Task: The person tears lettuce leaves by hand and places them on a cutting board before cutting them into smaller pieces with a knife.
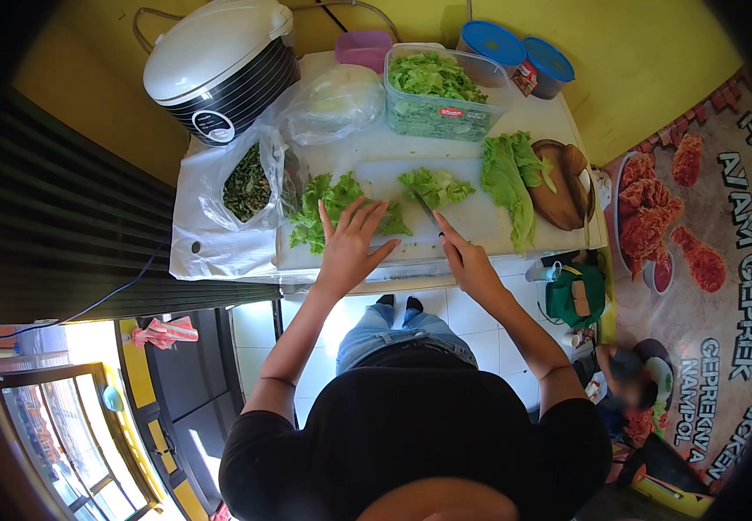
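My left hand (pixel 351 245) lies with fingers spread over a bunch of green lettuce (pixel 332 201) on the left of the white cutting board (pixel 471 221). My right hand (pixel 470 265) is closed round the handle of a knife (pixel 425 207). Its blade points up and left, its tip at a smaller pile of cut lettuce (pixel 438 185) in the middle of the board. Long whole lettuce leaves (pixel 510 187) lie at the board's right end, beyond my right hand.
Behind the board stands a clear tub (pixel 437 117) of cut lettuce. A bagged pale vegetable (pixel 334 100), a bag of chopped greens (pixel 247 187) and a rice cooker (pixel 219 65) are at left. Wooden dishes (pixel 558 187) sit at right. Another person (pixel 628 391) is low at right.
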The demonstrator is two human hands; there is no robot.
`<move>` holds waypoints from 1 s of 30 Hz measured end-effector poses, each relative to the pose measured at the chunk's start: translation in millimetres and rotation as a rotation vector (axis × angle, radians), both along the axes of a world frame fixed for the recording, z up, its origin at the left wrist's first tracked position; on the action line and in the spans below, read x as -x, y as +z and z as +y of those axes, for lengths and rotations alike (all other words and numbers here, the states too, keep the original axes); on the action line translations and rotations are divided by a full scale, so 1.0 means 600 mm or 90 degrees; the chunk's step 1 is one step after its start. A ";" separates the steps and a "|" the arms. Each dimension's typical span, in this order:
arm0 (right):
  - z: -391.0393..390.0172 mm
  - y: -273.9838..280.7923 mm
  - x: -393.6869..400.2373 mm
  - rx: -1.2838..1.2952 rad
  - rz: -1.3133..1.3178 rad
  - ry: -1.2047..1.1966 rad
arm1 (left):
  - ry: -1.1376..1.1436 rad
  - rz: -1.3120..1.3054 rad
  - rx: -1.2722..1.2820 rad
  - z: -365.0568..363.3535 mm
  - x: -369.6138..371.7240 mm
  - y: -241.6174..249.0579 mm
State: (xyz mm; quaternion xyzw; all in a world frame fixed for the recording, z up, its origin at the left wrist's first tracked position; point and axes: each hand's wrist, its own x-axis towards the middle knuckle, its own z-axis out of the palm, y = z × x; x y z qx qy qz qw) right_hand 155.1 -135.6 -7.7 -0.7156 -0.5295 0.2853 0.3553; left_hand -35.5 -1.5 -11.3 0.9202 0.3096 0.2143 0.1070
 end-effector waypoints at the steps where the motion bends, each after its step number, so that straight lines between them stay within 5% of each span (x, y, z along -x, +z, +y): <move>1: 0.003 0.013 0.001 0.029 0.017 0.011 | 0.010 -0.012 0.000 0.000 0.003 0.001; 8: 0.025 0.010 -0.002 0.036 0.018 0.132 | 0.023 0.008 -0.030 0.028 0.032 -0.013; 30: 0.049 0.030 -0.041 0.055 0.050 0.083 | -0.126 -0.033 -0.074 0.038 -0.026 -0.024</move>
